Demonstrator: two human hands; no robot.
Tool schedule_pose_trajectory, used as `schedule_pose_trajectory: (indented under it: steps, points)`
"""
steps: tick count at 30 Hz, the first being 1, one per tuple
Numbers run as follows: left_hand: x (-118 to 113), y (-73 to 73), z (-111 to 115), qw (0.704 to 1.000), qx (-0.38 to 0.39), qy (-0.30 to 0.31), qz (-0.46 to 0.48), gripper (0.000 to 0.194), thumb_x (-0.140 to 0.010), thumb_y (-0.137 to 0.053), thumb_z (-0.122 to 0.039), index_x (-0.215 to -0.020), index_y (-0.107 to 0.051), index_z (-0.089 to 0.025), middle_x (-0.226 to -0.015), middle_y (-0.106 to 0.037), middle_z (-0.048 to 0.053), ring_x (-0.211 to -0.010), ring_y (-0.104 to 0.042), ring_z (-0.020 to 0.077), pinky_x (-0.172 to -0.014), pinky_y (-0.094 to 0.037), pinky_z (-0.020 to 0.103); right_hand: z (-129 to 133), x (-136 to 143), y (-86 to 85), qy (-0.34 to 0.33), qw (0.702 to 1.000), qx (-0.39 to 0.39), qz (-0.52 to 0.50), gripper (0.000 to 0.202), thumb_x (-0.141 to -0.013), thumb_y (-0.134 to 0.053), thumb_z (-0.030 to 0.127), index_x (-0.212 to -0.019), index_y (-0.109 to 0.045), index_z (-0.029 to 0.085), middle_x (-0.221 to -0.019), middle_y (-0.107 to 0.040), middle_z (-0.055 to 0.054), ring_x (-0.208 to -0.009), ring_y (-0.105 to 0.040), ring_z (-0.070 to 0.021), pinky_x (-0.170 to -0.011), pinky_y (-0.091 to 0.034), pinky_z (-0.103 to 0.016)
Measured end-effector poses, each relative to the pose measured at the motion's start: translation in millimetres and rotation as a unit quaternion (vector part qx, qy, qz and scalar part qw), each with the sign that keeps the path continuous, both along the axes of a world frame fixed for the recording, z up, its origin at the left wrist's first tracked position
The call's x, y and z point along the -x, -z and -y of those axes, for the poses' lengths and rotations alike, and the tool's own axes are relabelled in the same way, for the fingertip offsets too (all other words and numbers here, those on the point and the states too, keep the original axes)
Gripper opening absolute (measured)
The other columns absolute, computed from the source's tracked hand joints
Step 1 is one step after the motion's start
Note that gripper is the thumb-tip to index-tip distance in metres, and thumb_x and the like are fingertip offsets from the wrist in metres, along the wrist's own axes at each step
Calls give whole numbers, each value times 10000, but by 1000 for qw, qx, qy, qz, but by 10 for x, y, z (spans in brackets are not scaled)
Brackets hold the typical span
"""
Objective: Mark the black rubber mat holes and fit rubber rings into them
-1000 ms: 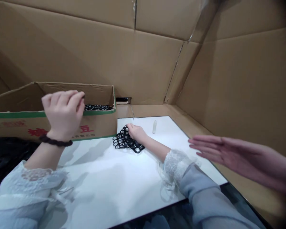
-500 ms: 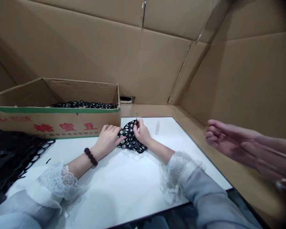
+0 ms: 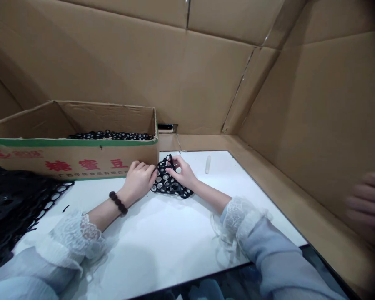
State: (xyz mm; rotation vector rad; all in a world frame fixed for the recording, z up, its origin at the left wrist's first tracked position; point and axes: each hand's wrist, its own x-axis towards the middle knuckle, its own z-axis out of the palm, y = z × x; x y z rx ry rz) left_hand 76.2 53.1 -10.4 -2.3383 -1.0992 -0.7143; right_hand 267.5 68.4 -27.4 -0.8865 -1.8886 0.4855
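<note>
A small piece of black fabric full of round holes (image 3: pixel 167 182) lies on the white tabletop (image 3: pixel 162 233), partly lifted between my hands. My left hand (image 3: pixel 139 180) pinches its left edge beside the cardboard box, fingers curled. With thumb and fingers my right hand (image 3: pixel 181 171) grips the fabric's upper right part. The lower right corner of the piece rests on the table. Exactly where the fingertips meet the cloth is partly hidden.
A cardboard box (image 3: pixel 90 160) with red lettering holds more black holed fabric (image 3: pixel 112 135). Black fabric (image 3: pixel 18 212) is heaped at the left. A small clear tube (image 3: pixel 208 164) lies to the right. Another person's blurred hand (image 3: pixel 368 202) shows at the right edge. Cardboard walls surround the table.
My left hand's fingers have curled in on the fabric's edge. My right hand has shifted slightly left on it. The other person's hand has withdrawn toward the right edge.
</note>
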Motion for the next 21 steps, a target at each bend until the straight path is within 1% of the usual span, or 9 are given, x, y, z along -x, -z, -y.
schedule_pose_trajectory:
  steps: [2, 3, 5, 7, 9, 12, 16, 19, 21]
  points:
    - [10, -5, 8, 1000, -3, 4, -3, 239, -873, -400, -301, -772, -576, -174, -650, -609, 62, -691, -542, 214, -736, -360, 374, -22, -1, 6, 22, 1000, -4, 2, 186, -810, -507, 332, -901, -495, 170, -844, -557, -26, -743, -530, -128, -713, -449, -267]
    - [15, -12, 17, 1000, -9, 10, 1, 227, -861, -427, -328, -836, -583, -164, -708, -626, 76, -720, -546, 222, -737, -361, 375, -30, -2, 5, 30, 1000, -8, 3, 165, -820, -493, 330, -866, -500, 171, -813, -549, -18, -722, -524, -124, -707, -447, -261]
    - [19, -33, 42, 999, -32, 24, 30, 290, -837, -475, -352, -1017, -555, -140, -881, -639, 109, -818, -548, 242, -760, -362, 379, -32, -4, -2, 43, 999, -19, 6, 150, -836, -467, 318, -836, -503, 172, -778, -533, -11, -697, -513, -121, -695, -442, -253]
    - [13, -55, 68, 996, -49, 38, 68, 335, -836, -487, -309, -1126, -504, -142, -1000, -621, 113, -909, -533, 246, -807, -355, 383, -12, -3, -13, 42, 998, -40, 17, 147, -844, -458, 311, -846, -508, 172, -774, -529, -14, -699, -507, -126, -700, -437, -256]
    - [-4, -64, 84, 994, -45, 56, 83, 277, -846, -473, -245, -1110, -516, -169, -996, -628, 87, -940, -525, 235, -846, -339, 389, 25, 10, -23, 26, 997, -63, 35, 144, -852, -449, 300, -870, -511, 171, -788, -535, -22, -720, -510, -134, -719, -434, -263]
    - [-33, -52, 91, 994, -23, 79, 72, 187, -853, -463, -199, -1020, -546, -180, -911, -647, 54, -900, -533, 211, -850, -332, 388, 93, 57, -36, 1, 997, -69, 44, 143, -869, -418, 280, -897, -505, 170, -820, -544, -36, -748, -520, -138, -739, -434, -267]
    - [-55, -49, 109, 994, -24, 56, 95, 69, -840, -489, -205, -864, -548, -180, -806, -631, 40, -856, -530, 206, -842, -322, 398, 150, 134, -52, -3, 1000, -7, 1, 168, -846, -454, 293, -965, -461, 175, -868, -551, -33, -748, -527, -130, -731, -444, -271]
    - [-76, -70, 143, 992, -30, 28, 117, 45, -822, -512, -205, -848, -546, -191, -865, -623, 52, -923, -505, 234, -835, -306, 412, 149, 158, -52, 0, 999, 45, -22, 317, -782, -548, 353, -1013, -420, 179, -888, -553, -25, -758, -531, -133, -705, -450, -272]
    - [-95, -75, 165, 990, -26, 19, 135, 38, -815, -522, -212, -842, -545, -196, -882, -614, 51, -927, -497, 237, -821, -303, 407, 135, 155, -47, 22, 998, 55, -26, 354, -754, -575, 372, -1006, -417, 181, -900, -540, -25, -758, -527, -135, -688, -453, -272]
